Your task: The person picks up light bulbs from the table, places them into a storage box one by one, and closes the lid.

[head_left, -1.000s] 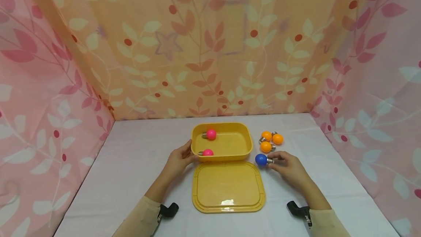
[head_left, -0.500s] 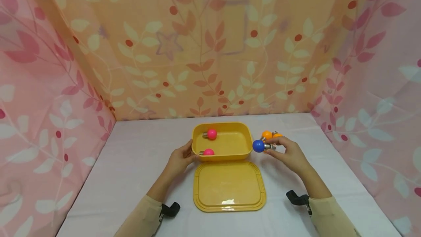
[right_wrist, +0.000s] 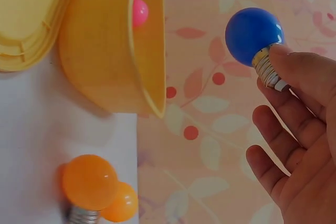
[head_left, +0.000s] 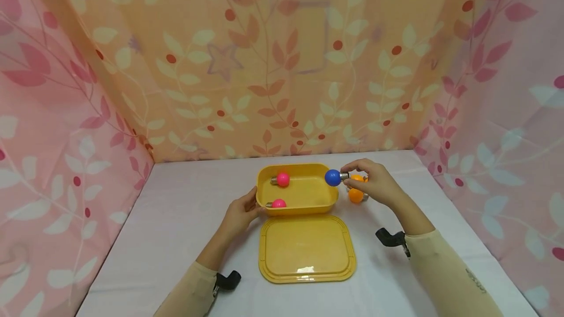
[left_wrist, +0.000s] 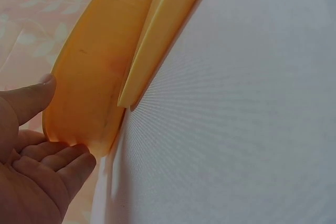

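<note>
Blue bulb [head_left: 332,178], right of centre in the head view, is pinched by its metal base in the right hand [head_left: 373,180], above the upper-right part of the yellow box [head_left: 308,193]. At the box's left end, the left hand [head_left: 238,215] grips the corner.

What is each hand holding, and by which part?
The right hand pinches the blue light bulb by its metal screw base; the left hand grips the yellow box round its near left corner.

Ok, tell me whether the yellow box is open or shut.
Open: the yellow box has its lid off, lying on the near side, and two pink bulbs show inside.
</note>
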Available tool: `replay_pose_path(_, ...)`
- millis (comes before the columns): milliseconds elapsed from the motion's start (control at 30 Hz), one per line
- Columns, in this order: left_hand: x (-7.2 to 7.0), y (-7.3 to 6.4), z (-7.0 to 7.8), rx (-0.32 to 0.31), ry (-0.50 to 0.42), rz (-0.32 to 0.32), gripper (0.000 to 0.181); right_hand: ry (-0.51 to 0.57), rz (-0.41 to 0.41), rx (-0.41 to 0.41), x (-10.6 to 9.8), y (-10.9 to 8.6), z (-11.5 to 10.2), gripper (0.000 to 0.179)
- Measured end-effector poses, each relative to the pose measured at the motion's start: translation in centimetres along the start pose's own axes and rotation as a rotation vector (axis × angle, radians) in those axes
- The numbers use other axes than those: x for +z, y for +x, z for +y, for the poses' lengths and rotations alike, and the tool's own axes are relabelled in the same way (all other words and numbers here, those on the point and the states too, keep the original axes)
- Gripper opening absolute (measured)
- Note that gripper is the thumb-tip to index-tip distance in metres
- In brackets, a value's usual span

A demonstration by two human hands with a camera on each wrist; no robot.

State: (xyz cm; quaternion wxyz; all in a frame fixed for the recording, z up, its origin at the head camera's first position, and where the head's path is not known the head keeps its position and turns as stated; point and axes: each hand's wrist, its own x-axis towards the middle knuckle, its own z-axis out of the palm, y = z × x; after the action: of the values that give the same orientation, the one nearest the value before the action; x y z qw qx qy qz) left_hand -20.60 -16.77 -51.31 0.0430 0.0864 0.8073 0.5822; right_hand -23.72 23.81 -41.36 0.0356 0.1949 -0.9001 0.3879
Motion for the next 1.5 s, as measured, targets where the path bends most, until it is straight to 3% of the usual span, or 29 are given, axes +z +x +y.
replay_pose_path(667,-0.1,0.1,-0.2,-0.028,-0.008,-0.008,0.085,-0.134,-0.248,-0.094,0.9,8.2,-4.5,0.028)
replay_pose_path(1067,-0.2,0.2,-0.4,-0.017,-0.01,-0.01,0.084,-0.165,-0.347,-0.177,4.2,11.8,-5.4,0.026)
replay_pose_path(1267,-0.2,0.3,-0.6,-0.01,0.01,-0.006,0.083,-0.237,-0.376,-0.227,6.0,13.1,-5.9,0.024)
replay_pose_path(1500,-0.2,0.3,-0.6,-0.013,0.002,-0.008,0.082,-0.254,-0.423,-0.225,8.3,14.0,-6.1,0.024)
